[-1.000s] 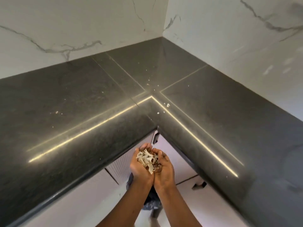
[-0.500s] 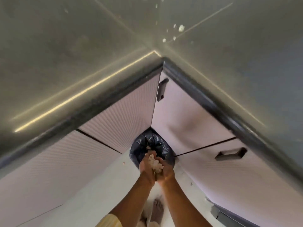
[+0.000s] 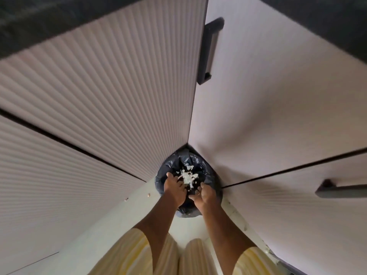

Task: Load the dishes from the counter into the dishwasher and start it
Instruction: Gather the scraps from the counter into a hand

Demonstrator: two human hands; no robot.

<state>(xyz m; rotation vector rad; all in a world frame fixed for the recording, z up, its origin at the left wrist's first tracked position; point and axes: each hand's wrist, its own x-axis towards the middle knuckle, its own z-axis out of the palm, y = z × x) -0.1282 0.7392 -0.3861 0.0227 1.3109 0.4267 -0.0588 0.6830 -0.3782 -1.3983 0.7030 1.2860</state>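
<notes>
Scraps are what's actually in play here, not plates: pale, whitish shreds and flakes of food at the mouth of the bin, lying or dropping (can't tell which), just past the person's fingertips. That stuff looks feather-light, soft and a bit clingy, so pinching it seems pointless. Cupped palms are probably the only sane way to carry it, and some bits will likely stick to skin and need brushing off. The dishes and the dishwasher aren't in view at all, so no clue where they sit. The left hand hovers over the bin with fingers spread and relaxed, holding nothing. The right hand is just beside it, loosely cupped, gripping nothing as far as anyone can see. The bin is tucked into the inside corner where two cabinet runs meet, lined with a crinkly, glossy black bag folded over the rim. The left cabinet fronts are pale with fine ribbing, while the right door looks smoother. There's a chunky dark bar handle standing vertical and another handle lying horizontal. The floor is smooth and light, with a couple of crumbs near the bin. A dark, stone-looking countertop edge runs along the top, and pale yellow striped clothing fills the bottom.
</notes>
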